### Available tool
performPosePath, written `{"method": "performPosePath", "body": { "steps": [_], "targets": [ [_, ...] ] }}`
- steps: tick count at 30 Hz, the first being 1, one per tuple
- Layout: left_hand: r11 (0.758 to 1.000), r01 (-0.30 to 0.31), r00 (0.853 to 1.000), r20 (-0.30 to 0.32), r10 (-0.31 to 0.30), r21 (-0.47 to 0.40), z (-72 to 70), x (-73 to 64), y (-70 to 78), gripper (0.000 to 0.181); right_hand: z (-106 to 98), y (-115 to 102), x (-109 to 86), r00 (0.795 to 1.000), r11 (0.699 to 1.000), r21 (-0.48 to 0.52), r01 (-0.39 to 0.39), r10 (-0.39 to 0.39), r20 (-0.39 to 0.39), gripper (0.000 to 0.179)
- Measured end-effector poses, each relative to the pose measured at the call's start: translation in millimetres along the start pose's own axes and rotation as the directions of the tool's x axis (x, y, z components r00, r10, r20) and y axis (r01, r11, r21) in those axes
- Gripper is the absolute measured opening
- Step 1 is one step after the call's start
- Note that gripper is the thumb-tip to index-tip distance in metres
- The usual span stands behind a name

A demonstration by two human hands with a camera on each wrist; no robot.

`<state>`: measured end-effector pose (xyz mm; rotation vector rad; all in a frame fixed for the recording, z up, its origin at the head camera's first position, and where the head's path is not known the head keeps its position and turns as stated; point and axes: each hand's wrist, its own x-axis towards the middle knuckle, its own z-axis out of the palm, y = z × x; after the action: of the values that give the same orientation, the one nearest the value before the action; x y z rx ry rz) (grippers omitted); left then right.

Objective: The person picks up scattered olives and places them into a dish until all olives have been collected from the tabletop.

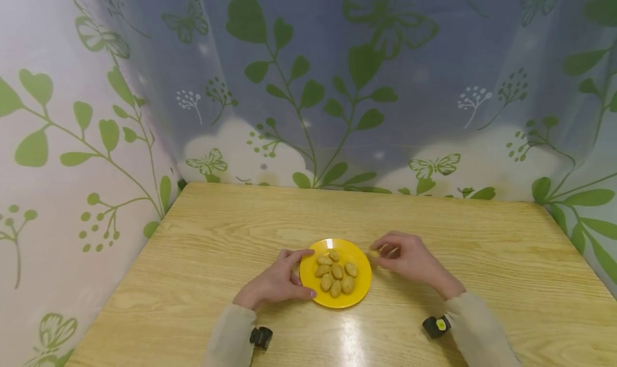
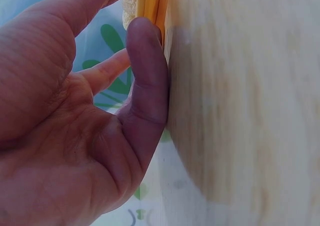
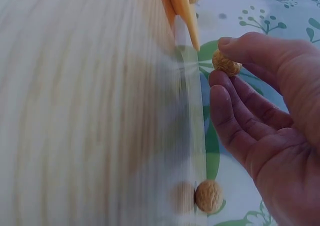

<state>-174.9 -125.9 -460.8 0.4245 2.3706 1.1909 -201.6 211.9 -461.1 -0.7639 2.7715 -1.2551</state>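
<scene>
A round yellow plate (image 1: 366, 273) lies on the table with several tan walnuts (image 1: 337, 271) in its middle. My left hand (image 1: 277, 281) holds the plate at its left side, forefinger and thumb spread along the rim. In the left wrist view, fingers (image 2: 145, 60) bend up against the plate's edge (image 2: 150, 5), close to the tabletop. Just off the plate's right side, my right hand (image 1: 405, 257) pinches one wrinkled walnut (image 3: 226, 63) between thumb and fingertips. Another walnut (image 3: 209, 196) sits on the table beneath the right palm in the right wrist view.
The light wooden table (image 1: 231, 217) reaches back to a curtain (image 1: 308, 88) printed with leaves and butterflies. A similar cloth hangs along the left side. Black wrist cameras (image 1: 262, 337) are strapped at both cuffs.
</scene>
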Motion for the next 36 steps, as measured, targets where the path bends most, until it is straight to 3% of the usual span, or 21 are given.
{"method": "performPosePath", "body": {
  "steps": [25,36],
  "targets": [
    [1.0,-0.005,1.0,-0.002,0.005,0.021,-0.1,-0.7,-0.5,0.087,29,-18,28.0,0.995,0.998,0.041,0.047,-0.051,0.087,0.021],
    [1.0,-0.002,1.0,0.0,0.002,0.028,-0.8,-0.6,0.6,0.086,34,-25,36.9,0.99,0.999,0.033,0.001,-0.006,0.141,0.02]
  ]
}}
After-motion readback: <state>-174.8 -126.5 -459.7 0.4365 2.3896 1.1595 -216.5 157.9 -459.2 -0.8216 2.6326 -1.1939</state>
